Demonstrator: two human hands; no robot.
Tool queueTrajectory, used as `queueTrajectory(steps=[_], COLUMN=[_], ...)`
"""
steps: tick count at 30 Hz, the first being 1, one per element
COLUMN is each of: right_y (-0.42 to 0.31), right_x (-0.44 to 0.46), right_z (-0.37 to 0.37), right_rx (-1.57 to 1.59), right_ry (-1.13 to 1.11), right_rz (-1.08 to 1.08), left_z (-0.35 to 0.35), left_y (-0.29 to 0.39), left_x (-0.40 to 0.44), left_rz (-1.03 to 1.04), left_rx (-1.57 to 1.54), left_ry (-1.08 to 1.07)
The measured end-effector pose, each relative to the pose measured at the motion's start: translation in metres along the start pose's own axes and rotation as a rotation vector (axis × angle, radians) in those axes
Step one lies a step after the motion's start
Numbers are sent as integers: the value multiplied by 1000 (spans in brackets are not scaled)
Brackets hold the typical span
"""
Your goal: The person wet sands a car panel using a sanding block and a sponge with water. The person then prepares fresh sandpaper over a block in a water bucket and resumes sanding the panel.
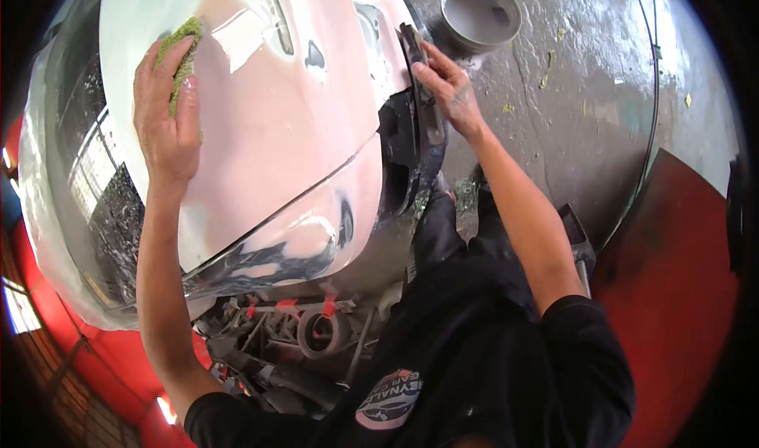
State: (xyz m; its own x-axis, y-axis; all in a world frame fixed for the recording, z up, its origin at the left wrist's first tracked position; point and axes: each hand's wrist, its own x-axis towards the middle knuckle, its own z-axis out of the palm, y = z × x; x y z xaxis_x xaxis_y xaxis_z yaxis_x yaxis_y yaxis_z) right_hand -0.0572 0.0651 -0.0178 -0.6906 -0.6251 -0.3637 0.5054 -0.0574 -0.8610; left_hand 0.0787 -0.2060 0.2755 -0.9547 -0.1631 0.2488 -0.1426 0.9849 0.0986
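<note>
My left hand [168, 120] presses a rough green sponge [186, 35] onto the car's hood [277, 124], with the fingers over it and the thumb alongside. Wet, shiny patches show on the hood, whose surface is a mix of pale pink, white and darker worn spots. At the front end, my right hand [452, 88] is closed on a dark strip [413, 52] along the car's front edge. Whether that strip is a loose piece or part of the bumper, I cannot tell.
A round bucket [481, 13] of greyish water stands on the wet floor [553, 124] beyond my right hand. Yellow-green scraps [547, 70] lie about there. Car parts [277, 345] are piled below the fender. A red panel [672, 290] is at the right.
</note>
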Motion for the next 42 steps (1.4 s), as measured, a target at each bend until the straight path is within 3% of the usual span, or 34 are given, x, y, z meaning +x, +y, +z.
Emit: queueTrajectory(steps=[3, 7, 11, 15, 19, 25, 30, 35, 37, 40, 42], right_y=[8, 2, 8, 28, 7, 9, -1, 2, 1, 21, 33], right_x=[9, 22, -1, 49, 26, 45, -12, 38, 56, 51, 36], right_z=[3, 0, -1, 0, 4, 10, 8, 1, -13, -40, -49], right_rx=[-371, -486, -473, -558, -467, -487, -444, -542, -401, -101, -80], right_ry=[96, 82, 51, 112, 76, 130, 9, 38, -6, 141, 198], right_rz=[-132, -63, -115, -223, -126, -294, -163, -278, -191, -143, -105], left_z=[0, -2, -3, -1, -2, -1, -1, -2, -2, -3, -2], left_y=[-2, 2, 1, 6, 6, 11, 8, 10, 10, 9, 11], left_x=[1, 0, 0, 1, 6, 1, 3, 1, 5, 3, 3], left_rz=[51, 8, 16, -1, 9, -19, -16, -26, -12, -13, -30], left_rx=[35, 26, 74, 61, 85, 79, 90, 66, 65, 58, 64], left_ry=[16, -24, -40, -37, -31, -35, -42, -57, -53, -67, -66])
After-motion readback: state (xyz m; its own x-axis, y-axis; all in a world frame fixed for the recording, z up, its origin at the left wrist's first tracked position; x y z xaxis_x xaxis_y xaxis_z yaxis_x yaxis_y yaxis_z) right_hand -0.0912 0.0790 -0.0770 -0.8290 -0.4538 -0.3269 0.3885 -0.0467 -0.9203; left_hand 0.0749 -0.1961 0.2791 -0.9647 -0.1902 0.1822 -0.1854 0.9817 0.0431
